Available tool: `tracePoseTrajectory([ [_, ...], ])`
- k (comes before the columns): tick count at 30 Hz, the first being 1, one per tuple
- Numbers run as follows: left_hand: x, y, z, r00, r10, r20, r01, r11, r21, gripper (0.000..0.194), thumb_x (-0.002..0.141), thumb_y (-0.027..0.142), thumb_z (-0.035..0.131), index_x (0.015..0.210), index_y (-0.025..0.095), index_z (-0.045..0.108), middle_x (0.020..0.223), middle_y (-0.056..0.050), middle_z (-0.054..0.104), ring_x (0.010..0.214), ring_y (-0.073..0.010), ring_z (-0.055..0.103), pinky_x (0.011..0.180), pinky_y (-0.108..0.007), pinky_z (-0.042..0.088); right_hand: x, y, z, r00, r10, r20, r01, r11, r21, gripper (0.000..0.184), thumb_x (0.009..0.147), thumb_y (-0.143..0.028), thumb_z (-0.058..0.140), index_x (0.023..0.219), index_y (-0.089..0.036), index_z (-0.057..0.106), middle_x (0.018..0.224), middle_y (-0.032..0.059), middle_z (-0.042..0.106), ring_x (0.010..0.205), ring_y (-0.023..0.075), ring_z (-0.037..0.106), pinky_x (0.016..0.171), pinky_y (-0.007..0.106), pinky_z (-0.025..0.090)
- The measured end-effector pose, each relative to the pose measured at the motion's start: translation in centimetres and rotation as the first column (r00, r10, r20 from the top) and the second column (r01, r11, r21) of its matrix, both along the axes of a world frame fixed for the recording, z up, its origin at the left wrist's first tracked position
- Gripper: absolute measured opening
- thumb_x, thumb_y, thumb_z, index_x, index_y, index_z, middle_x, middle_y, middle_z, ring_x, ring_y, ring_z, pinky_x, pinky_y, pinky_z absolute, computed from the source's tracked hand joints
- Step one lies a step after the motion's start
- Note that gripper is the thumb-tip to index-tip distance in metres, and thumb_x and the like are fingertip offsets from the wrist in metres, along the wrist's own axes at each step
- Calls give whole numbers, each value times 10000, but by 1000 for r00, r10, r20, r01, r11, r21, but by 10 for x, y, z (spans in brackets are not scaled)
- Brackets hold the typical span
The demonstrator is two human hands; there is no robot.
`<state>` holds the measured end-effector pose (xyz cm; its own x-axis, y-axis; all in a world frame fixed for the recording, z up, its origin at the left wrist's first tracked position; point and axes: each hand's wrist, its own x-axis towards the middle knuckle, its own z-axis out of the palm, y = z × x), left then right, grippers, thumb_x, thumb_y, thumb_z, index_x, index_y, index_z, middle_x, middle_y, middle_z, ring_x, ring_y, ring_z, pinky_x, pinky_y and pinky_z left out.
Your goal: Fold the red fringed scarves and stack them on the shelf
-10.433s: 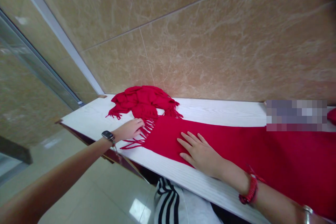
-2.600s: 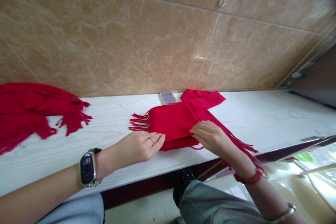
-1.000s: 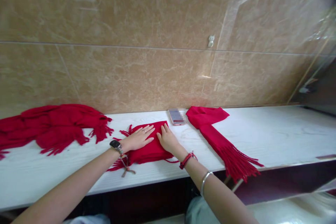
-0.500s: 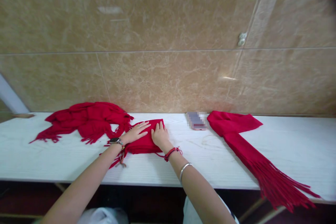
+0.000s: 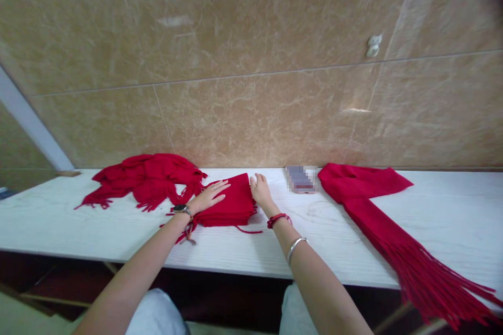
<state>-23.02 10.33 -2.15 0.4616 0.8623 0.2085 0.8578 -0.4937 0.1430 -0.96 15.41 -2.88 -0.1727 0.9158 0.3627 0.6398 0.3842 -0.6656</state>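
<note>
A folded red scarf (image 5: 231, 201) lies in a neat, layered stack on the white tabletop, with fringe poking out at its left and right sides. My left hand (image 5: 209, 197) rests flat on its upper left part, fingers spread. Just off the stack's right edge is my right hand (image 5: 262, 191), its fingers loosely bent and apart, with no cloth seen in them. To the left, a crumpled heap of red fringed scarves (image 5: 151, 180) sits against the wall, close to the stack. Another red scarf (image 5: 365, 220) lies on the right, bent over once, its long fringe hanging over the front edge.
A phone (image 5: 301, 179) lies on the white table (image 5: 298, 251) between my right hand and the right scarf. Behind the table rises a tan tiled wall (image 5: 251, 115) with a small cat-shaped piece (image 5: 373, 45) on it. Shelving (image 5: 63, 282) shows beneath the tabletop.
My right hand has slid rightward off the top of the folded scarf to beside its edge. My left hand stays on the cloth. The whole view has shifted and tilted slightly.
</note>
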Motion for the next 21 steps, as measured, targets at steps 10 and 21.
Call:
tracePoseTrajectory([
  [10, 1, -1, 3, 999, -33, 22, 32, 998, 57, 441, 910, 349, 343, 1323, 200, 378, 1391, -75, 368, 1289, -184, 295, 1067, -380, 241, 4, 5, -9, 994, 50, 95, -47, 998, -30, 303, 869, -326, 503, 1133, -177, 516, 1145, 77, 534, 947, 189, 554, 789, 398, 480],
  [21, 22, 17, 19, 995, -73, 60, 67, 992, 104, 414, 913, 394, 336, 1275, 228, 450, 1350, -58, 405, 1225, -189, 384, 1038, -338, 305, 35, 13, -3, 937, 244, 251, -236, 970, -62, 228, 811, -89, 439, 848, -163, 652, 925, 65, 660, 861, 162, 578, 748, 269, 444],
])
